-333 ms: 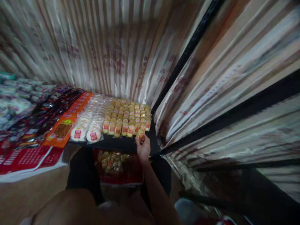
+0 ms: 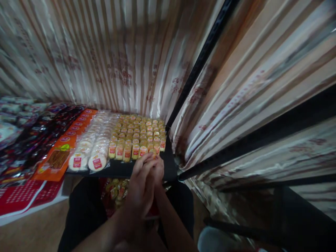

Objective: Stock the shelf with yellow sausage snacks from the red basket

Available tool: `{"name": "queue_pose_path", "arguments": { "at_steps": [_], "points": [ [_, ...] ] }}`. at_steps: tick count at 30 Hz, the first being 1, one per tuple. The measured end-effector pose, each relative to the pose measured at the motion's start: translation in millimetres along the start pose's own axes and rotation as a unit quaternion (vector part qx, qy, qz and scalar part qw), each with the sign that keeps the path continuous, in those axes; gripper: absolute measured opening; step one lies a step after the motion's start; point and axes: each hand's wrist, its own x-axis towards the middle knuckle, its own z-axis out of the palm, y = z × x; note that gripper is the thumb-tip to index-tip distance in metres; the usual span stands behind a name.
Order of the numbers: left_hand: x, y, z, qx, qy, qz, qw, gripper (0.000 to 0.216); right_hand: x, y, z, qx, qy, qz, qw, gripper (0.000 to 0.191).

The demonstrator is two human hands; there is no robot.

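My left hand (image 2: pixel 141 176) and my right hand (image 2: pixel 158 170) meet at the front edge of the black shelf (image 2: pixel 118 169). Their fingers are closed together around a small yellow wrapped snack cake (image 2: pixel 154 152), mostly hidden by the fingers. Right behind them stand rows of similar wrapped snack cakes (image 2: pixel 127 152) with red and white labels. To the left of these lie two rows of round white packaged cakes (image 2: pixel 97 161), overlapping one another.
Orange snack packets (image 2: pixel 59 157) and dark wrapped packets (image 2: pixel 34 136) spread leftward. A red box (image 2: pixel 105 203) with loose yellow packets sits below the shelf between my knees. Striped curtains (image 2: pixel 126 63) and black frame bars (image 2: pixel 223 154) bound the back and right.
My left hand has come up from below to join my right hand at the snack cake. The view has shifted slightly, and the wrapped rows look unchanged.
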Motion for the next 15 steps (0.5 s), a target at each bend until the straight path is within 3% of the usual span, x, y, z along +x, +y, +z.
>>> {"name": "queue_pose_path", "arguments": {
  "at_steps": [6, 15],
  "points": [
    [18, -48, 24, 0.051, -0.076, -0.075, 0.993, 0.042, 9, 2, 7, 0.045, -0.024, 0.016, 0.999, 0.049],
    [25, -54, 34, 0.053, -0.093, -0.07, 0.992, 0.043, 3, 8, 5, 0.08, -0.019, 0.008, 0.997, 0.042]
  ]
}}
